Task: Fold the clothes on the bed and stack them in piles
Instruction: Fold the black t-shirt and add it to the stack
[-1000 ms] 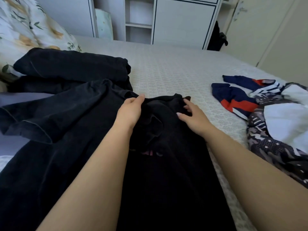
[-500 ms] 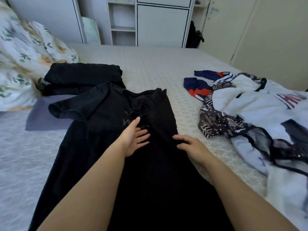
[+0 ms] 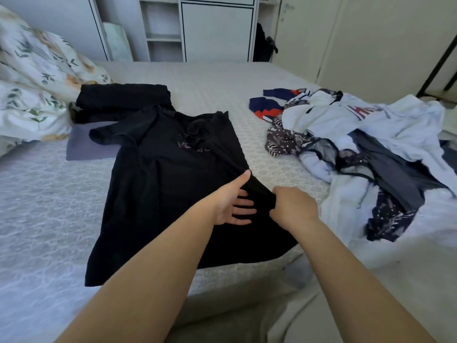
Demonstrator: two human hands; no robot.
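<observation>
bed [image 3: 222,78] with grey patterned cover | black cotton T-shirt [image 3: 153,184] spread near front edge | left hand [image 3: 231,203] flat, fingers apart, on shirt | right hand [image 3: 294,209] clamped on shirt's side fold

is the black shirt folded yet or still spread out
Mostly spread: the black shirt lies flat on the bed, left sleeve out. Only its right edge is turned in, gripped by the right hand; left hand presses flat.

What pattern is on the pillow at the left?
A leaf-and-flower print on white, on the pillow; head view.
</observation>
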